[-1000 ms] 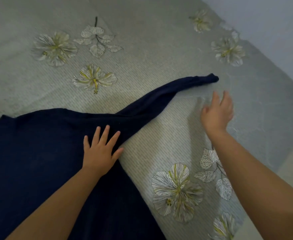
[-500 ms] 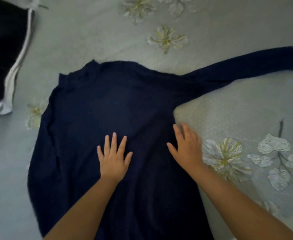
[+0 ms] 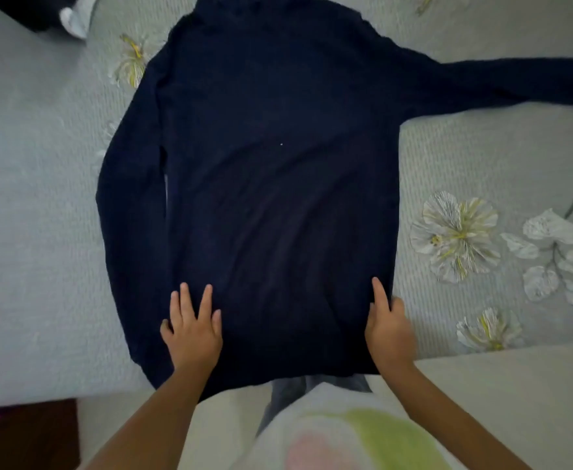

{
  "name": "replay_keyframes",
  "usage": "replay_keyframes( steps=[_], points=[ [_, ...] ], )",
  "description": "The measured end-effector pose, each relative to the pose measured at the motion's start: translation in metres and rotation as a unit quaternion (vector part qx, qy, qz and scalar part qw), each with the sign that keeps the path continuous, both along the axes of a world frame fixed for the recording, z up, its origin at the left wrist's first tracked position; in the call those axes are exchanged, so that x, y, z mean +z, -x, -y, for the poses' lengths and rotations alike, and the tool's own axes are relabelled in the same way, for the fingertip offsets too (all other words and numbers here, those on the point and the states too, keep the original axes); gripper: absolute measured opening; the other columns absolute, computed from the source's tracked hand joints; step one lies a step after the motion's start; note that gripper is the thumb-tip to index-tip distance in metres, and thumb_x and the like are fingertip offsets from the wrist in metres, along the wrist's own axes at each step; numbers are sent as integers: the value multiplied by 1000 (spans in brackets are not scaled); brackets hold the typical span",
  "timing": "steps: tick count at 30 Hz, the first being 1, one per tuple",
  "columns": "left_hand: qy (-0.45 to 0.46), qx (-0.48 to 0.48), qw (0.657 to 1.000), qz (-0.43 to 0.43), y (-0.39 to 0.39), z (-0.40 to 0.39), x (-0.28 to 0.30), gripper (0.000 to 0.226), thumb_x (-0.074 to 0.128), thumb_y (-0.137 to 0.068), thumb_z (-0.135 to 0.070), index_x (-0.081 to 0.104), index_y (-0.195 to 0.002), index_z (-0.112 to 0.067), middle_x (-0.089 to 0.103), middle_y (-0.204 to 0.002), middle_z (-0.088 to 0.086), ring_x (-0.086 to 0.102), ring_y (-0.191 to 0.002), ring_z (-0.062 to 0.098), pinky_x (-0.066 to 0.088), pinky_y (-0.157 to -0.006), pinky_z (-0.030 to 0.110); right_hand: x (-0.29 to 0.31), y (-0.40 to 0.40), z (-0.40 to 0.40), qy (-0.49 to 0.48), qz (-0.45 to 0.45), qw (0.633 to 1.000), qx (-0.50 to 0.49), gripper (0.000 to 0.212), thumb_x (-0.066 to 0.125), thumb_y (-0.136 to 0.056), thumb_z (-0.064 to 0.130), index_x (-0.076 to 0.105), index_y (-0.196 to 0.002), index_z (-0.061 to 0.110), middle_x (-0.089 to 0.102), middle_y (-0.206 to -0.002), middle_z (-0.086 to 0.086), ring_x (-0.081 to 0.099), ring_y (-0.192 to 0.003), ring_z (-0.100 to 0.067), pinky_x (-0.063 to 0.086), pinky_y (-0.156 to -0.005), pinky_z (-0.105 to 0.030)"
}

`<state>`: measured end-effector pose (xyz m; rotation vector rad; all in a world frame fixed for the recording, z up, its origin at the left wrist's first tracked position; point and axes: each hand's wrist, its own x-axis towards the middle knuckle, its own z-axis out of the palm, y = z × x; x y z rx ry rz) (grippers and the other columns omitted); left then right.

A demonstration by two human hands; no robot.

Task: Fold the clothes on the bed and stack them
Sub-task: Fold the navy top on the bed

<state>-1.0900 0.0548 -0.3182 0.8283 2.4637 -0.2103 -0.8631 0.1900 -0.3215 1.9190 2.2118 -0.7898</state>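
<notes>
A dark navy long-sleeved sweater (image 3: 278, 171) lies flat on the bed, neck away from me and hem at the near edge. Its right sleeve (image 3: 515, 83) stretches out to the right, while the left sleeve (image 3: 129, 205) lies down along the body. My left hand (image 3: 191, 329) rests flat with spread fingers on the lower left of the sweater. My right hand (image 3: 388, 329) presses on the lower right side seam, index finger straight along the edge.
The bed (image 3: 41, 232) wears a grey sheet printed with white flowers. Another dark garment with a white trim (image 3: 58, 15) lies at the far left corner. The near bed edge runs just under the hem, with floor and a dark wooden piece (image 3: 24, 435) below.
My view has swung from the outstretched right sleeve to the sweater's body. Both hands slid down toward the hem; the right one left the sheet and now sits at the right seam.
</notes>
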Motion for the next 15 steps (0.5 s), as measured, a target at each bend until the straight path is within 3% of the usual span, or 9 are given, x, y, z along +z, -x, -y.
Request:
replay_keyframes(
  steps=[2, 4, 6, 10, 15],
  points=[
    [-105, 66, 992, -21, -7, 13, 4, 44, 51, -93, -17, 44, -135, -11, 28, -145, 26, 31, -127, 47, 32, -90, 63, 1, -13, 13, 22, 36, 999, -6, 52, 48, -92, 4, 34, -140, 16, 52, -102, -23, 53, -69, -35, 42, -60, -39],
    [-129, 149, 980, -16, -12, 23, 7, 46, 48, -92, -10, 41, -137, -14, 26, -144, 26, 33, -121, 45, 34, -90, 58, 2, -26, 24, 60, 71, 996, -11, 57, 41, -94, 6, 21, -145, 23, 46, -117, -17, 54, -85, -32, 42, -71, -38],
    [-115, 186, 976, 15, -16, 29, 8, 52, 42, -93, -8, 32, -142, -23, 31, -138, 21, 33, -116, 39, 37, -88, 51, 3, -37, 30, 72, 90, 993, -2, 62, 38, -92, 1, 18, -145, 25, 44, -121, -16, 53, -86, -30, 40, -71, -36],
    [-34, 73, 996, 26, -12, 35, 5, 62, 38, -93, -7, 14, -146, -28, 38, -119, 16, 41, -102, 31, 40, -81, 41, 10, -64, 13, 33, 144, 989, 28, 65, 38, -89, -1, 22, -144, 29, 42, -113, -15, 43, -70, -26, 34, -63, -33],
    [94, -139, 983, -82, 5, 47, -3, 60, 31, -96, -17, 0, -146, -24, 40, -118, 9, 45, -101, 21, 40, -80, 30, 12, -102, 8, 68, 245, 965, 67, 68, 36, -90, 3, 9, -146, 31, 34, -128, -12, 47, -80, -24, 37, -66, -30]
  ],
)
